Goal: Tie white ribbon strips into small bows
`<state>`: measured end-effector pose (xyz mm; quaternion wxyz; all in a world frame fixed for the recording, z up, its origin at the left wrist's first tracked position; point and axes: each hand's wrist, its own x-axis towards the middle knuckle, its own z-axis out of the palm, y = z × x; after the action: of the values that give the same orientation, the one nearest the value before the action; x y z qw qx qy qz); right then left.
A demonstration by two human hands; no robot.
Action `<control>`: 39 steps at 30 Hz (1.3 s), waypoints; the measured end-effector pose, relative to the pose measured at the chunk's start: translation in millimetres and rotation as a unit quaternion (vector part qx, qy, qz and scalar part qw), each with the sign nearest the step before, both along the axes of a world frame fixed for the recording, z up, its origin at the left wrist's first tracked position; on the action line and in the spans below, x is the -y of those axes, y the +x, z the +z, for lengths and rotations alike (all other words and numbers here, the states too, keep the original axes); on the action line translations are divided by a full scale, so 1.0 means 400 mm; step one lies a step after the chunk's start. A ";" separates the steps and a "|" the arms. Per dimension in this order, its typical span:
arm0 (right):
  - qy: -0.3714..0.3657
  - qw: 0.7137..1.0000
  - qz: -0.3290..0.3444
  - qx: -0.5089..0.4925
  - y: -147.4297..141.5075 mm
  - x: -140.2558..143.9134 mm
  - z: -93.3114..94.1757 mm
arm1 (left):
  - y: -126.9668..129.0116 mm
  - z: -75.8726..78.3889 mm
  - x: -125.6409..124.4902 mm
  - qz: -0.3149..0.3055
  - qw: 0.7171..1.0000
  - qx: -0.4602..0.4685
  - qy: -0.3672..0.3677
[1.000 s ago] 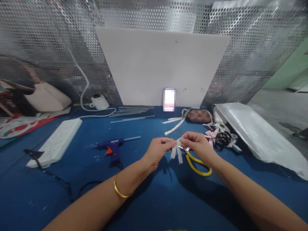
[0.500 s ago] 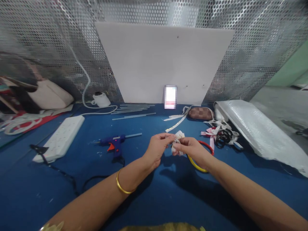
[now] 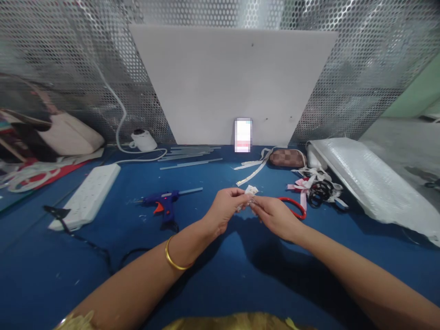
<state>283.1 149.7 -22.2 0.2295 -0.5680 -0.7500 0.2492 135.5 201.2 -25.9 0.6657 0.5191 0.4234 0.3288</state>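
Observation:
Above the blue table, my left hand (image 3: pixel 227 206) pinches a small white ribbon piece (image 3: pixel 251 189) with pale gold marks, perhaps a bow. My right hand (image 3: pixel 275 215) meets it from the other side, its fingers closed on the lower part of the same piece. Fingers cover most of the ribbon, so its full shape is hidden. Just behind my right hand lie the scissors, with a red handle loop (image 3: pixel 304 211) showing; the rest is covered by the hand.
A blue glue gun (image 3: pixel 167 204) lies left, near a white power strip (image 3: pixel 91 190). Glue sticks (image 3: pixel 190 163), loose ribbon strips (image 3: pixel 254 172) and a propped phone (image 3: pixel 243 135) are at the back. Right are a brown checked pouch (image 3: pixel 287 157), black hair ties (image 3: pixel 320 193) and a bubble-wrap package (image 3: pixel 371 183).
Both hands have drawn closer together and the ribbon piece has turned between them, showing less of itself. My right hand has shifted slightly left; the scissors' yellow loop is now hidden.

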 end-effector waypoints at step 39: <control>0.018 0.958 -0.106 -0.265 0.014 -0.026 -0.006 | -0.015 0.018 -0.024 -0.029 0.999 0.003 0.023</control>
<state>288.8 160.3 -24.8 0.4550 -0.5540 -0.6020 0.3516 129.5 210.7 -18.5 0.6638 0.5458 0.3986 0.3202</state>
